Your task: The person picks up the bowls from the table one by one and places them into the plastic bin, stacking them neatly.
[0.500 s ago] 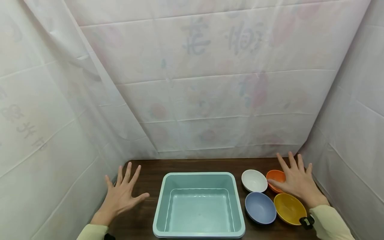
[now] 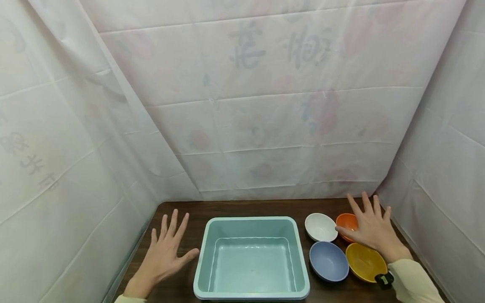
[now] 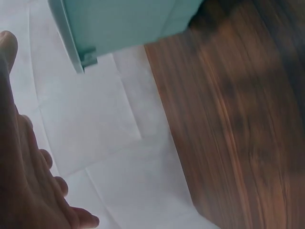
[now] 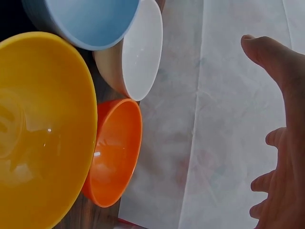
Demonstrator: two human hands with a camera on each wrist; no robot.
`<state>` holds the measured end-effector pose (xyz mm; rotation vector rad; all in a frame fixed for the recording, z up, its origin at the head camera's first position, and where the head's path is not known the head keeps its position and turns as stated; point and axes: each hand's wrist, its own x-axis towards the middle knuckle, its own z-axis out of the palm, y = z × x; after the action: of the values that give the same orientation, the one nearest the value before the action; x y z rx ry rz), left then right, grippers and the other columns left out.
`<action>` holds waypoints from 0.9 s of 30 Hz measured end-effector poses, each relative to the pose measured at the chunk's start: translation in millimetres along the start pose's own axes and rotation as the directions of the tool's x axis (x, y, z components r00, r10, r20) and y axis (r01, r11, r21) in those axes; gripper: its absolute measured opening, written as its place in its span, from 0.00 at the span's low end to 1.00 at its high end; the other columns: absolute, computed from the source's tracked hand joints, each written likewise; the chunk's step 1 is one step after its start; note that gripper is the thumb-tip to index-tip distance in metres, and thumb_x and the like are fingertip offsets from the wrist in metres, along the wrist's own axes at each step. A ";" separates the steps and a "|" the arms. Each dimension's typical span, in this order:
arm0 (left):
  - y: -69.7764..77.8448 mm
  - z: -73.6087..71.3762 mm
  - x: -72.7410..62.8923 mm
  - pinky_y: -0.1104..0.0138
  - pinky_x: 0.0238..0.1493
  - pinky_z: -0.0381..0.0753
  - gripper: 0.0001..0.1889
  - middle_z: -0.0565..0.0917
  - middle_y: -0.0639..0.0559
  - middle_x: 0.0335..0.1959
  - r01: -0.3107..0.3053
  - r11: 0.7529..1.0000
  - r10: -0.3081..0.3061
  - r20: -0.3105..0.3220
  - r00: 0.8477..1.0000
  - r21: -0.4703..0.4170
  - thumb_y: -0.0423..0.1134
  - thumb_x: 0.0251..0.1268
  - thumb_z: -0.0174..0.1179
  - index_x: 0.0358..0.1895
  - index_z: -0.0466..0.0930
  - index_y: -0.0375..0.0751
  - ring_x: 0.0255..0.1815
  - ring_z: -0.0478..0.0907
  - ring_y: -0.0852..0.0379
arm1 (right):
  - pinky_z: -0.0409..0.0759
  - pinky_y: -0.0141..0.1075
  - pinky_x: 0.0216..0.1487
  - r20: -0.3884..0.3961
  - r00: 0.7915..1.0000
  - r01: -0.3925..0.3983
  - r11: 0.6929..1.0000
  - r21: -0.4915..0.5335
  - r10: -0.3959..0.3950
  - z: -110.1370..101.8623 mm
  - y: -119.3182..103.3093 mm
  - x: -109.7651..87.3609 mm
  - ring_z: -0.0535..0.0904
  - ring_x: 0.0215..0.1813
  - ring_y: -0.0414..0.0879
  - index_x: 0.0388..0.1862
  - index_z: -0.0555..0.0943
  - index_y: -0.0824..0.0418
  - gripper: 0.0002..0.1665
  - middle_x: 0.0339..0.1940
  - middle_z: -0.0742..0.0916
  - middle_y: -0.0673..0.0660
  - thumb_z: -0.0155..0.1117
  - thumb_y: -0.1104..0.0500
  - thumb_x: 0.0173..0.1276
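Note:
My left hand (image 2: pixel 163 258), fingers spread, holds nothing and hovers over the table to the left of a light teal plastic basin (image 2: pixel 251 269). Over on the right, my right hand (image 2: pixel 373 229) is likewise spread and holds nothing. It overlaps part of the orange bowl (image 2: pixel 345 220) in the head view. Around it sit a white bowl (image 2: pixel 320 227), a blue bowl (image 2: pixel 329 261) and a yellow bowl (image 2: pixel 366 262), grouped close together beside the basin. In the right wrist view the right fingers stand apart from the orange bowl (image 4: pixel 114 155) and the yellow bowl (image 4: pixel 45 129).
The dark wooden table (image 2: pixel 242 206) has a back edge against a white cloth curtain (image 2: pixel 265 126). More white cloth hangs at the left side (image 2: pixel 75 168) and the right side (image 2: pixel 447 147). A black band (image 2: pixel 384 280) is on the right wrist.
My left hand has shifted right, closer to the basin, and slightly down. My right hand has moved only a little to the left. The basin and bowls stay in place.

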<state>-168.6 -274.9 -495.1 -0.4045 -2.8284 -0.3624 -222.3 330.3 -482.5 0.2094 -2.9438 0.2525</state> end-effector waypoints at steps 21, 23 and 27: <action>47.6 20.1 -3.1 0.23 0.69 0.52 0.52 0.41 0.55 0.87 -0.048 0.987 0.057 0.054 0.997 -0.152 0.67 0.65 0.61 0.86 0.44 0.57 0.84 0.41 0.30 | 0.39 0.88 0.61 0.012 0.998 0.054 0.998 0.031 -0.054 8.6 -11.0 -7.3 0.46 0.77 0.87 0.87 0.48 0.53 0.70 0.81 0.53 0.81 0.67 0.22 0.57; 48.6 22.1 -5.4 0.23 0.69 0.52 0.51 0.41 0.55 0.87 -0.049 0.987 0.062 0.074 0.995 -0.155 0.68 0.66 0.60 0.85 0.45 0.56 0.84 0.41 0.30 | 0.40 0.88 0.61 0.017 0.998 0.055 0.998 0.029 -0.055 8.8 -12.1 -8.7 0.47 0.76 0.87 0.86 0.51 0.55 0.70 0.81 0.53 0.81 0.67 0.22 0.57; 49.0 24.9 -11.9 0.22 0.68 0.52 0.50 0.41 0.55 0.87 -0.050 0.983 0.069 0.101 0.992 -0.176 0.67 0.67 0.60 0.85 0.47 0.55 0.84 0.41 0.29 | 0.40 0.88 0.61 0.024 0.998 0.061 0.998 0.034 -0.061 10.2 -14.2 -11.9 0.47 0.76 0.87 0.86 0.52 0.55 0.69 0.81 0.54 0.81 0.67 0.22 0.57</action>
<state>-148.1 -225.2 -511.7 -0.5585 -2.8903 -0.5935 -210.2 316.1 -492.4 0.3088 -2.9541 0.2930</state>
